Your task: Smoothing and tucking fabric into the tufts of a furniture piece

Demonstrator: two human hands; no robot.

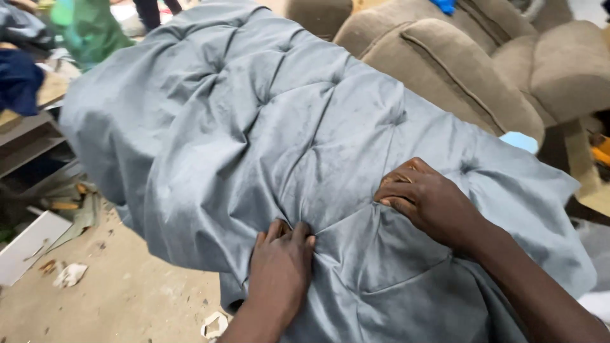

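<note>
A large grey velvet tufted cushion cover [254, 127] stretches over a padded form and fills most of the view. My left hand [279, 267] presses into a fold near the lower middle, fingertips pinching the fabric at a tuft crease. My right hand [426, 197] lies a little higher and to the right, fingers curled into another pleat of the same grey fabric. Both hands grip the cloth on either side of one diamond-shaped tuft.
Brown upholstered armchairs [483, 70] stand behind at the upper right. Green cloth [89, 28] and dark blue cloth [19, 79] lie on a bench at the upper left. A white board [28, 244] and paper scraps [70, 274] lie on the dusty floor.
</note>
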